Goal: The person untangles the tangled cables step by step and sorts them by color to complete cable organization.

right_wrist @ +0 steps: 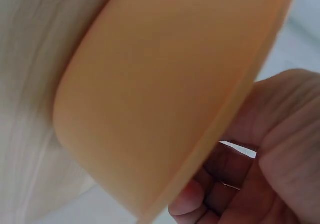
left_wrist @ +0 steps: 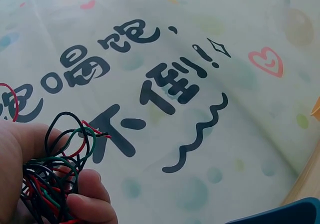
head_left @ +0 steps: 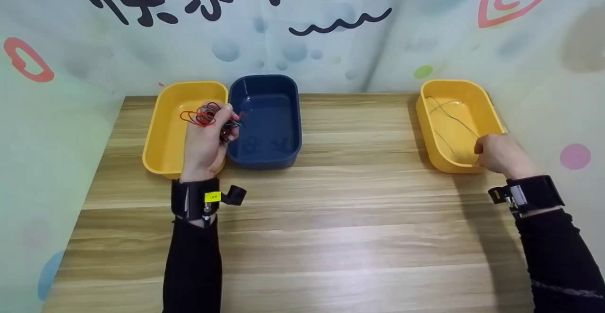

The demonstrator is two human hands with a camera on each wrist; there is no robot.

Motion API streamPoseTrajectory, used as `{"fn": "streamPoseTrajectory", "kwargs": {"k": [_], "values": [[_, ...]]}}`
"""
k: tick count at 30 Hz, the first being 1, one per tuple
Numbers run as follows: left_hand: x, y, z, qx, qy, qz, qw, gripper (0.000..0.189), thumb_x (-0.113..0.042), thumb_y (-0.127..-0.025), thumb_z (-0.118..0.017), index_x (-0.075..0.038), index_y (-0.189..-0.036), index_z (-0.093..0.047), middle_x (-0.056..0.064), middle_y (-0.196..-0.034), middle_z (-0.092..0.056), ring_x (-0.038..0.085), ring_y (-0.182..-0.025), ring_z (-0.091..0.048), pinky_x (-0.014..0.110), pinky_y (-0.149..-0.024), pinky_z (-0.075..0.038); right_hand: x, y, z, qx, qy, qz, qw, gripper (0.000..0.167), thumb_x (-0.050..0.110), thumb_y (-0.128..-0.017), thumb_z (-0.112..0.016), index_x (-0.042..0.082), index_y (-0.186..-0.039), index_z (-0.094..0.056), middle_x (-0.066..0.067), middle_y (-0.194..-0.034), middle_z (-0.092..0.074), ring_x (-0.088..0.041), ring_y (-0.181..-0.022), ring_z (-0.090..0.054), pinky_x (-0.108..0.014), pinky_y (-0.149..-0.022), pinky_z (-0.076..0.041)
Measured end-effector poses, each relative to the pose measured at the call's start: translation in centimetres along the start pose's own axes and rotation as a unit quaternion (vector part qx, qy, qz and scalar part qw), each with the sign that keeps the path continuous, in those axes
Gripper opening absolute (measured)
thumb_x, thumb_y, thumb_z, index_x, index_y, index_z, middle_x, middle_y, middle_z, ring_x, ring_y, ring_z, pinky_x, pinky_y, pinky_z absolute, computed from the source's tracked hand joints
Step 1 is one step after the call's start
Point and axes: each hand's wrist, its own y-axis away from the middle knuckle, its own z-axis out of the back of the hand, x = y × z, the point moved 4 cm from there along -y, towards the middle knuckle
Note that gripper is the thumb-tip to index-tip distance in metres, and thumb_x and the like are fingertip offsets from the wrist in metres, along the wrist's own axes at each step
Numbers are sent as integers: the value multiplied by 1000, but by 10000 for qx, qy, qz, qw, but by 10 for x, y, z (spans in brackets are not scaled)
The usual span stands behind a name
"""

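Gripping bundled wires (left_wrist: 50, 186) in left hand (head_left: 203, 145); with right hand (head_left: 504, 154) at yellow bin (head_left: 427, 133), cannot tell if pinching thin wire (head_left: 457, 119). Could snag, because of loose tangling beside left hand.

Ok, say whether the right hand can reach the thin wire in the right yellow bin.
Probably yes: the right hand is at the rim of that yellow bin, its top open, and the thin wire runs towards that hand.

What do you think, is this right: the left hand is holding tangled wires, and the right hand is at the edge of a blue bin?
Not quite: the bin at the right hand is yellow, not blue, as the head view shows. The left hand is indeed holding tangled wires.
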Motion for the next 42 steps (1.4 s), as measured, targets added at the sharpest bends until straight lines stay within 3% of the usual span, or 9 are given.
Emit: {"fn": "streamPoseTrajectory", "kwargs": {"k": [7,13,18,22,25,28,34,42], "values": [[1,1,-1,16,-31,45,10000,10,-10,-93,-63,-2,-88,-61,5,-75,-64,14,-54,-53,19,-51,-42,6,1,5,-229,37,66,9997,26,2,-78,-51,-12,-95,-64,-31,-88,-65,-43,-76,-60,-57,-72,-48],[3,0,-2,91,-111,89,9999,11,-11,-94,-62,-1,-89,-61,4,-75,-64,14,-55,-52,19,-52,-42,14,6,11,-1195,-84,256,9925,19,8,-88,-56,-9,-89,-64,-23,-75,-66,-34,-64,-60,-50,-62,-47],[4,-2,-4,111,-196,114,9997,9,-9,-95,-59,-6,-87,-61,3,-75,-65,14,-55,-52,19,-52,-42,27,12,20,-1951,-275,374,9797,19,10,-90,-58,-9,-91,-65,-25,-81,-67,-38,-64,-61,-50,-61,-46],[4,-1,-6,129,-235,144,9995,7,-8,-95,-59,-7,-89,-59,5,-77,-64,13,-57,-52,18,-52,-42,44,16,30,-2681,-466,635,9602,20,10,-90,-61,-8,-94,-67,-24,-80,-68,-36,-63,-62,-43,-58,-45],[5,1,-9,158,-346,180,9991,5,-8,-95,-59,-7,-91,-57,5,-78,-63,14,-58,-53,18,-52,-43,60,20,36,-3254,-591,898,9394,18,9,-89,-63,-7,-96,-68,-21,-78,-68,-33,-63,-62,-28,-59,-40],[6,3,-12,183,-516,218,9983,5,-7,-94,-60,-7,-92,-55,5,-78,-63,14,-59,-55,18,-53,-44,79,23,41,-3650,-683,1210,9206,16,7,-89,-64,-6,-97,-69,-20,-80,-68,-32,-67,-61,-21,-62,-34],[9,8,-21,359,-979,132,9945,10,-6,-92,-64,-7,-92,-55,7,-80,-62,14,-59,-54,21,-54,-45,120,28,46,-4106,-635,1912,8893,15,4,-88,-66,-6,-98,-68,-19,-82,-68,-29,-70,-62,-21,-64,-36],[13,15,-37,752,-1781,55,9811,14,-10,-89,-68,-7,-95,-56,7,-85,-62,16,-62,-56,24,-57,-49,160,32,46,-4439,-1253,2321,8563,15,1,-82,-71,-3,-96,-69,-16,-81,-67,-26,-70,-59,-21,-65,-35]]}}
